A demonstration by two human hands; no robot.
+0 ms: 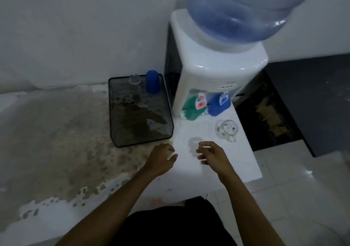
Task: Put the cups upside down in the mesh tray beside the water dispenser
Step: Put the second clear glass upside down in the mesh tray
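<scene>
On your left, the black mesh tray (140, 130) sits on the stained counter (56, 141), with a clear glass (134, 79) and a blue cup (152, 82) upside down at its far edge. Your left hand (163, 157) hovers loosely curled, holding nothing. Your right hand (212, 153) is half open and empty too. Right of the green cup (193, 107) and another blue cup (217, 106) under the dispenser (214, 63), a clear glass mug (226, 130) stands on the white ledge (244, 162).

one mesh tray (141, 113). one water dispenser (216, 71) with one big bottle (240, 8) and two taps: one green tap (194, 108), one blue tap (218, 105). three cups: one blue cup (152, 82), one clear cup (134, 79), one glass cup (226, 129). two hands: left hand (161, 158), right hand (212, 153).
</scene>
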